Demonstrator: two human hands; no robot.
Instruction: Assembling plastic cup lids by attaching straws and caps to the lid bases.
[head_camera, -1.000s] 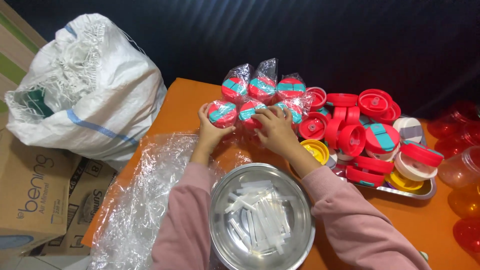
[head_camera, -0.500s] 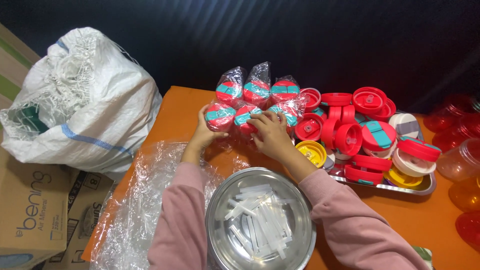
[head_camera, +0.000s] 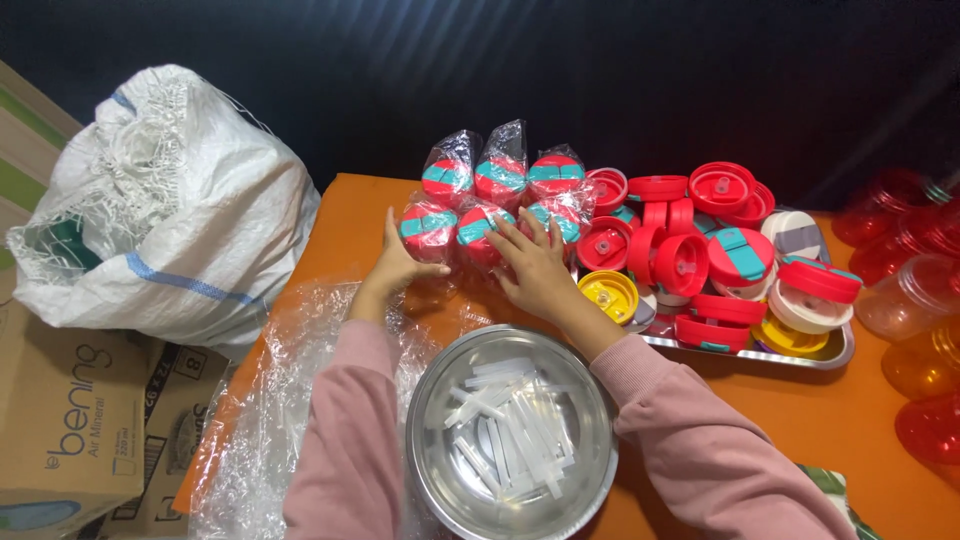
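Head view: left hand (head_camera: 398, 262) and right hand (head_camera: 536, 262), fingers spread, flat against wrapped lids (head_camera: 472, 222); light, stiff, slippery film, best cupped at sides.

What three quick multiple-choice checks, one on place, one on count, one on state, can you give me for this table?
1. Where is the steel bowl?
A. between the person's forearms
B. on the white sack
C. on the tray

2. How many wrapped lids make the far row?
A. one
B. three
C. six

3. How does the left hand stand?
A. closed in a fist
B. open against a wrapped lid
C. inside the bowl

Answers: 1 A, both sleeves flank it. 2 B, three bagged lids stand side by side. 3 B, the fingers are stretched beside the near left package.
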